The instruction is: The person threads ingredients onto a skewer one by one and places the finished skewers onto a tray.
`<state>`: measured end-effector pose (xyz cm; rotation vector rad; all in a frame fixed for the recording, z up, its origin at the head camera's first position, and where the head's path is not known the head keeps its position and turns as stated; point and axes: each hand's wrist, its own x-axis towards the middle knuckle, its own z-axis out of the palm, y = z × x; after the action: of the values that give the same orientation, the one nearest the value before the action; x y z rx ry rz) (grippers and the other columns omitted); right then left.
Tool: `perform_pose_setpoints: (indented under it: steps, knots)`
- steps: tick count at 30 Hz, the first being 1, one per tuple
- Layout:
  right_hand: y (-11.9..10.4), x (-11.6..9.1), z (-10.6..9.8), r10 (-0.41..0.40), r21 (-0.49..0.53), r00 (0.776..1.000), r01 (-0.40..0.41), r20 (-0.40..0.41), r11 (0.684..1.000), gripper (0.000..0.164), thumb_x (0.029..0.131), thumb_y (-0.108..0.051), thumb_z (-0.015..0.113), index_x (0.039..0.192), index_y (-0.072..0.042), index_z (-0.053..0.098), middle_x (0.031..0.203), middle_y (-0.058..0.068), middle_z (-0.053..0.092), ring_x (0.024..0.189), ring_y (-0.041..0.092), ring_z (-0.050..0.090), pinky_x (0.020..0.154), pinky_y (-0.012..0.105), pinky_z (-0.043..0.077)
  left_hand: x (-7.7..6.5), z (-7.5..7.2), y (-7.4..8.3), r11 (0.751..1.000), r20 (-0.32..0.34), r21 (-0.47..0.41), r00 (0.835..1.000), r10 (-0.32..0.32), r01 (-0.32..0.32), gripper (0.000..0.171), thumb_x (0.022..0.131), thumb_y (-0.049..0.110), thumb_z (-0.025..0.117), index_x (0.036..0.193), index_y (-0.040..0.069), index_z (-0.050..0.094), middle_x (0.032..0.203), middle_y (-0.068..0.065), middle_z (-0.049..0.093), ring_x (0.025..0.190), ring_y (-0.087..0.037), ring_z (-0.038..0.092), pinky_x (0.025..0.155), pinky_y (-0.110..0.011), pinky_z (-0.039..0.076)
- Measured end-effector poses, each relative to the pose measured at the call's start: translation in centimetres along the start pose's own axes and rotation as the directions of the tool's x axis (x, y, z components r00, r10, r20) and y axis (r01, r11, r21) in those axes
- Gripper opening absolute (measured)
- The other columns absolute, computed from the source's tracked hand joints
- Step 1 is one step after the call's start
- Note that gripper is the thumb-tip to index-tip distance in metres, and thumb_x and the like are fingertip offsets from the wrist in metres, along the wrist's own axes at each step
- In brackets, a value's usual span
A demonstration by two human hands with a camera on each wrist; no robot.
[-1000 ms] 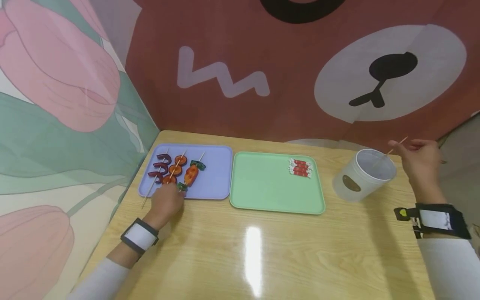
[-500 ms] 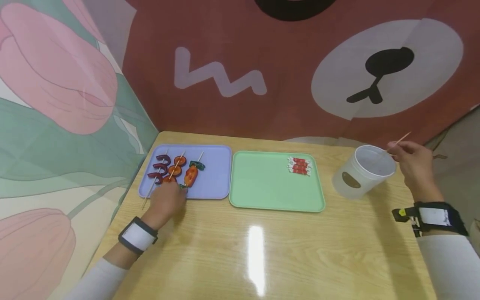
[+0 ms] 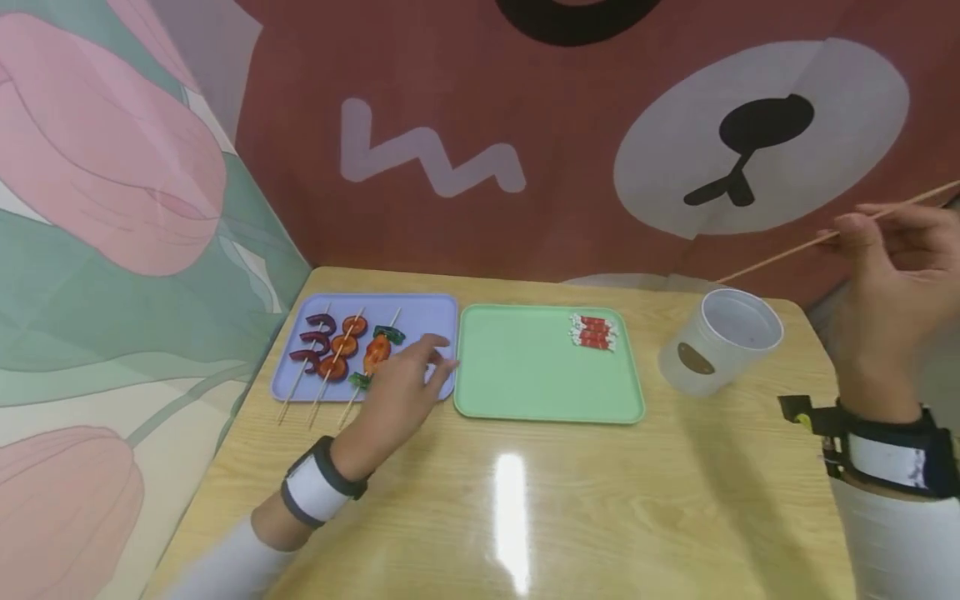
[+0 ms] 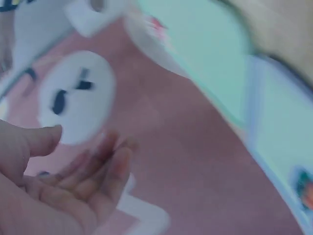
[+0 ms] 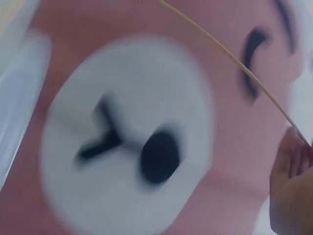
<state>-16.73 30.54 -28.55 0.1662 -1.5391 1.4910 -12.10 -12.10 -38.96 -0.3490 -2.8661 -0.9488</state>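
My right hand pinches a thin bamboo skewer, held slanting above and behind the white bucket. In the right wrist view the bare skewer runs up and left from the fingertips. My left hand hovers over the right part of the purple tray, fingers loosely bent with nothing between them; the left wrist view shows the same hand holding nothing. Left of it lie three food skewers: purple curled pieces, orange-red round slices, and an orange piece between green ones.
The green tray sits between the purple tray and the bucket, with several red-and-white wrapped pieces at its back right. A wooden table carries everything. Printed walls rise behind and at the left.
My right hand has lifted the bamboo skewer up and right, out of the bucket. My left hand has left the skewers on the purple tray and moved right.
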Motion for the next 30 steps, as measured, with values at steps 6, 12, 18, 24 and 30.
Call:
perform_pose_setpoints:
  steps: [6, 12, 18, 24, 30]
  knots:
    - [-2.6, -4.6, 5.7, -0.035, 0.288, 0.943, -0.065, 0.330, 0.955, 0.016, 0.083, 0.022, 0.070, 0.092, 0.030, 0.059, 0.084, 0.018, 0.075, 0.073, 0.021, 0.075, 0.073, 0.028, 0.063, 0.9, 2.1, 5.0, 0.970, 0.108, -0.190, 0.979, 0.175, -0.153, 0.046, 0.103, 0.028, 0.063, 0.145, 0.012, 0.053, 0.129, -0.005, 0.067, 0.120, -0.021, 0.065, 0.099, -0.040, 0.057]
    - [-1.8, -8.5, 8.6, 0.039, 0.267, 0.854, -0.205, 0.518, 0.942, 0.009, 0.085, 0.022, 0.067, 0.092, 0.023, 0.062, 0.086, 0.012, 0.076, 0.070, 0.018, 0.076, 0.069, 0.030, 0.064, 1.7, 3.6, 7.4, 0.956, 0.143, -0.162, 0.953, 0.266, -0.243, 0.038, 0.103, 0.018, 0.061, 0.139, 0.007, 0.059, 0.121, -0.005, 0.073, 0.114, -0.016, 0.069, 0.093, -0.031, 0.059]
    - [-0.9, -9.9, 9.4, 0.086, 0.152, 0.798, -0.217, 0.596, 0.964, 0.009, 0.088, 0.014, 0.070, 0.096, 0.016, 0.067, 0.090, 0.004, 0.078, 0.075, 0.012, 0.076, 0.074, 0.025, 0.063, 1.5, 3.7, 6.9, 0.957, 0.089, -0.143, 0.959, 0.268, -0.254, 0.015, 0.100, 0.001, 0.061, 0.097, 0.008, 0.074, 0.078, 0.001, 0.074, 0.073, -0.007, 0.069, 0.066, -0.019, 0.055]
    - [4.4, -9.7, 8.6, 0.234, -0.350, 0.558, 0.110, 0.796, 0.930, 0.012, 0.095, -0.004, 0.071, 0.107, -0.002, 0.074, 0.099, 0.005, 0.076, 0.087, 0.015, 0.073, 0.078, 0.028, 0.061, 1.1, 3.0, 5.1, 0.953, 0.010, -0.226, 0.977, 0.212, -0.204, 0.016, 0.101, 0.006, 0.061, 0.090, 0.010, 0.072, 0.069, 0.003, 0.067, 0.066, -0.005, 0.063, 0.067, -0.021, 0.054]
    - [13.3, -11.3, 5.9, 0.297, -0.465, 0.375, 0.522, 0.878, 0.715, 0.013, 0.090, -0.001, 0.075, 0.103, 0.001, 0.074, 0.090, 0.012, 0.066, 0.080, 0.026, 0.067, 0.064, 0.040, 0.058, 0.3, 2.9, 3.4, 0.944, 0.033, -0.307, 0.990, 0.135, -0.119, 0.016, 0.101, 0.006, 0.062, 0.089, 0.009, 0.071, 0.070, 0.003, 0.068, 0.066, -0.001, 0.062, 0.062, -0.019, 0.053]
